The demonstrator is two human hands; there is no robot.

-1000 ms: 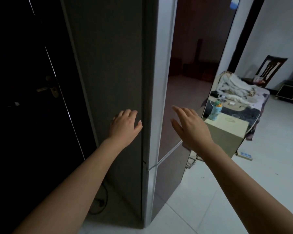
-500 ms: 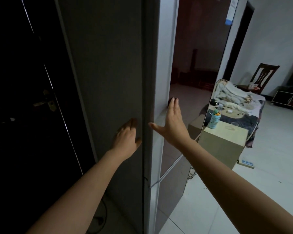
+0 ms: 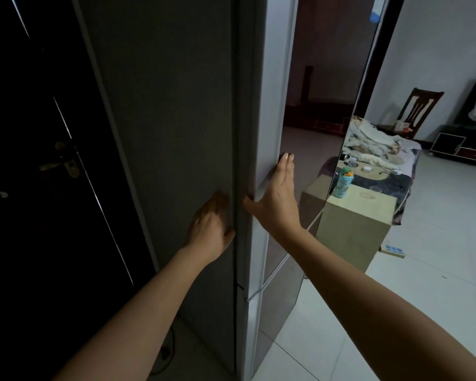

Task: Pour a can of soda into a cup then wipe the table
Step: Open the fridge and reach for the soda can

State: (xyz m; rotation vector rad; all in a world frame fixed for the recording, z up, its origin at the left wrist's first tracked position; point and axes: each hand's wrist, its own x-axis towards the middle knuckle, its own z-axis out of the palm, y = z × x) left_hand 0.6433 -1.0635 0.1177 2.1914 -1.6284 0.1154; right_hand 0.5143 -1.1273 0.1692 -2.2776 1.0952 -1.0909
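Fridge door (image 3: 275, 111) edge now under right hand (image 3: 276, 200), previously apart.

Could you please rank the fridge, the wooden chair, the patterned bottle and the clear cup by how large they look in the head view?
1. fridge
2. wooden chair, though distance shrinks it
3. patterned bottle
4. clear cup

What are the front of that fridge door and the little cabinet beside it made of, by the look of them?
The fridge door front looks like dark glass or a high-gloss panel: it mirrors the room sharply. Its edge looks like pale painted metal or plastic, matte. The small cabinet looks like beige laminated board, with a flat, even, dull surface; which board cannot be told.
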